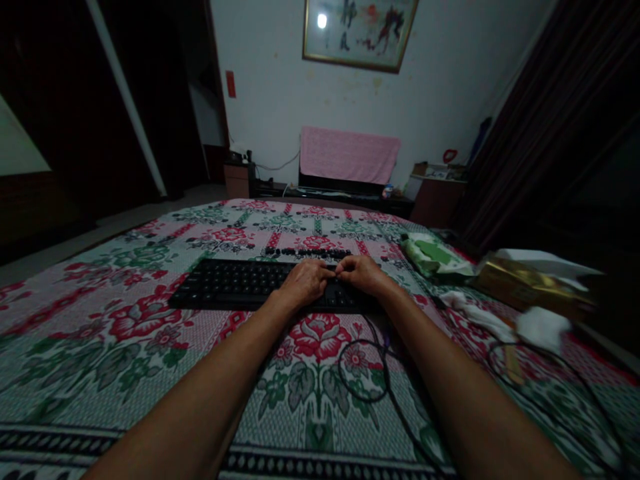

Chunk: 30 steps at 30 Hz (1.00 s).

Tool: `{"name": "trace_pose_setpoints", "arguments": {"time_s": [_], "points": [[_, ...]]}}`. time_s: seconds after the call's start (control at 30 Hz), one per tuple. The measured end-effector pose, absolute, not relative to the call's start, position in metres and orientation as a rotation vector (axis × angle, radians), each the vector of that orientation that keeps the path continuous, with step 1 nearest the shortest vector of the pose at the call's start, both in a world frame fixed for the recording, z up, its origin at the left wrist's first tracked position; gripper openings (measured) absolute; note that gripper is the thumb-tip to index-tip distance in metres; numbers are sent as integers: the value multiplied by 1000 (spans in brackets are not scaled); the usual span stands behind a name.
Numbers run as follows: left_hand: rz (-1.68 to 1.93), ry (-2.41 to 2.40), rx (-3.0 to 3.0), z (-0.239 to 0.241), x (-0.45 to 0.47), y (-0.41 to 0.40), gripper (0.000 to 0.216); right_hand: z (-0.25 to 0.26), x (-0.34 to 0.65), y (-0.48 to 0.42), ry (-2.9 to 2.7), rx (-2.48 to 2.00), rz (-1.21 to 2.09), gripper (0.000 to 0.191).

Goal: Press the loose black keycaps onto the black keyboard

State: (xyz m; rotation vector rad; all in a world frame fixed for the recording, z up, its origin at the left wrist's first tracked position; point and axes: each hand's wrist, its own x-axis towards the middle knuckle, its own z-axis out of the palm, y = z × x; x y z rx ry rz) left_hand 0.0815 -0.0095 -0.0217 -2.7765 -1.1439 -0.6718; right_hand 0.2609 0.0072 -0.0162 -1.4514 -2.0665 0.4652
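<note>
Beyond the cable (385,370), my left hand (303,283) and right hand (363,273) meet, fingertips pinched together, at the right end of the keyboard (235,283). I'd judge a small, gentle pinch works best.

I see a dim room. A framed painting (357,30) hangs on the far white wall (440,100), with a spot of light on its glass. Below it a pink cloth (347,155) drapes a low cabinet (345,195). Dark curtains (550,120) fill the right, and a dark doorway (165,100) opens far left above pale floor (100,230).
</note>
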Motion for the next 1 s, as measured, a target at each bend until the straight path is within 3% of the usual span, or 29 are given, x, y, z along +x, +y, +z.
{"name": "trace_pose_setpoints", "arguments": {"time_s": [0.53,1.0], "points": [[-642,-1230,-2833,-17,84,-14,30,-8,264,3,-2043,-1425,579,10],[-598,-1208,-2835,-22,86,-8,30,-11,258,5,-2063,-1477,461,8]]}}
